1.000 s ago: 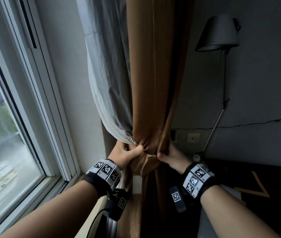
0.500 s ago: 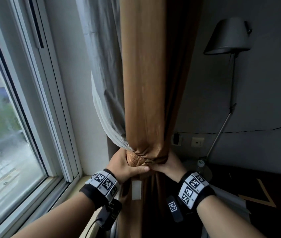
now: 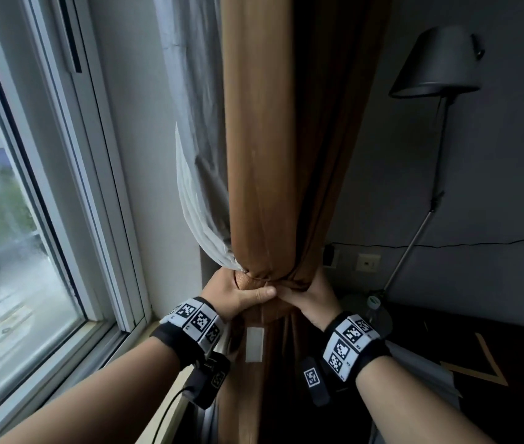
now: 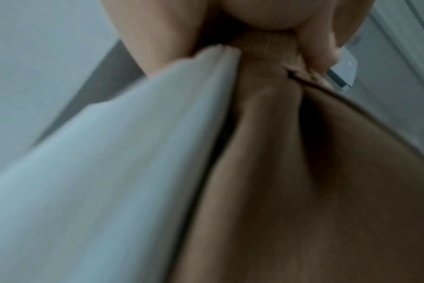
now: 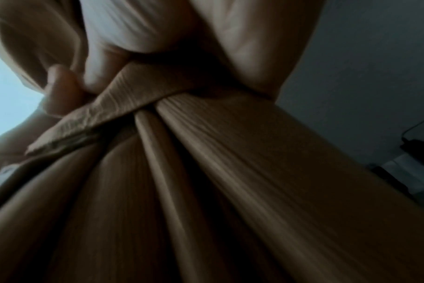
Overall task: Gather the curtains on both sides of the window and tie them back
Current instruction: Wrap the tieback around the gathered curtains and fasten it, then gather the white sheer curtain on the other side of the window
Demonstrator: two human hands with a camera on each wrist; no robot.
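Since a second ago, both hands have drawn together at the front of the bundle and the loose folds they were bunching now sit cinched under a smooth bulge of cloth; the view has also closed in.

At far left is the window [image 3: 14,235]. Next to its frame hangs the sheer [image 3: 196,200], gathered against the brown curtain [image 3: 273,155]. Below the bulge, the left hand [image 3: 238,294] grips the tie band [image 5: 124,99], thumb laid across the front, fingers curled round the cloth. Touching it, the right hand [image 3: 310,298] pinches the band's other end; its fingers wrap behind the bundle and are mostly hidden. A lamp [image 3: 436,62] stands at right, well apart.

I judge that this curtain is gathered and the band is round it, so fastening the ends comes next. Whether they are already joined cannot be told. No other curtain is in view.
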